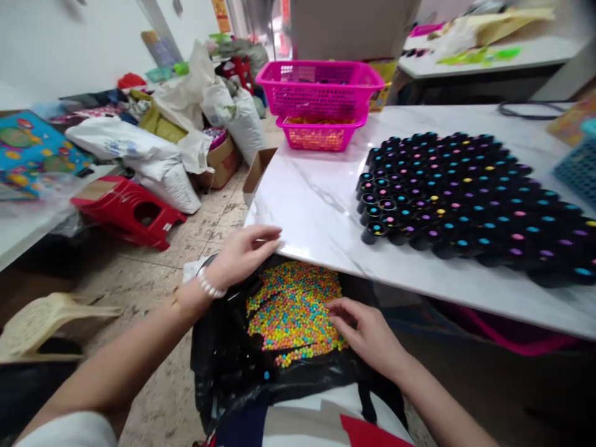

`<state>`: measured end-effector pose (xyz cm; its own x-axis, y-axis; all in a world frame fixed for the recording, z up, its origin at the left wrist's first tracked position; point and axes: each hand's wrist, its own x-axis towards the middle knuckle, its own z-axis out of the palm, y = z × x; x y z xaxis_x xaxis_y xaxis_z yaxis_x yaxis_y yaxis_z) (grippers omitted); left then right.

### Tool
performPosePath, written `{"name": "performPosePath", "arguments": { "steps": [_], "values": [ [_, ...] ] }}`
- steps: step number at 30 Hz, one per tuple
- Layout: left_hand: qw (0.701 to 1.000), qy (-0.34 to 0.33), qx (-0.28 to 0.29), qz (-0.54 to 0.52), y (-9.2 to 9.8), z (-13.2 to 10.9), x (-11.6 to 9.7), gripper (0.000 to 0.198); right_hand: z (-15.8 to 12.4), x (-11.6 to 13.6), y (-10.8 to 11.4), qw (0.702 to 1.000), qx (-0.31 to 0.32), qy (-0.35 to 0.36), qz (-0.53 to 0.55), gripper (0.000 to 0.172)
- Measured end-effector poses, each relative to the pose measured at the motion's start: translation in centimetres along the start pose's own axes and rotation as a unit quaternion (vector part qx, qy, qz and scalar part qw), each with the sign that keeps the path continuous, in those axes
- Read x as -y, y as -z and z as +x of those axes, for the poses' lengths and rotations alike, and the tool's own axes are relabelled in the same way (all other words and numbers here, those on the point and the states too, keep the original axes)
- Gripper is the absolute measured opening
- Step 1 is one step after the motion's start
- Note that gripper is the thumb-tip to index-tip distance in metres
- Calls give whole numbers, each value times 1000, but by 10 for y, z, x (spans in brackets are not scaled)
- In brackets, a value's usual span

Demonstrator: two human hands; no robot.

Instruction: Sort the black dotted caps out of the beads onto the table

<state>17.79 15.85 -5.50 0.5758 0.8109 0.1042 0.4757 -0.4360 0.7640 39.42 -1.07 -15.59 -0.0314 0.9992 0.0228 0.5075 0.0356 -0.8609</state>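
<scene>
My left hand (239,256), with a white bead bracelet (210,284) on its wrist, is at the near left corner of the white marbled table (307,211). Its fingers stretch forward, apart from the thumb, and nothing shows between them. My right hand (367,335) reaches over the right side of many small coloured balls (293,307). Its fingertips are at the balls, slightly curled, with a gap to the thumb; no held thing can be seen. The balls lie in a container lined with a black bag (316,375). Several black pieces (233,354) lie at its left.
Rows of black cups (447,192) with coloured balls on top stand on the table's right. Stacked pink baskets (321,93) are at its far left edge. A red stool (130,208), white sacks (139,155) and a cream stool (44,326) are on the left.
</scene>
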Motion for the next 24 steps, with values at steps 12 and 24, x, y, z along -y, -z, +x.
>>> {"name": "performPosePath", "arguments": {
  "steps": [12,24],
  "values": [
    [944,-3,-79,320,-10,-140,52,36,110,76,-98,882,128,341,-300,34],
    [957,-5,-28,289,-12,-113,39,18,66,18,-29,846,20,130,-517,28]
  ]
}}
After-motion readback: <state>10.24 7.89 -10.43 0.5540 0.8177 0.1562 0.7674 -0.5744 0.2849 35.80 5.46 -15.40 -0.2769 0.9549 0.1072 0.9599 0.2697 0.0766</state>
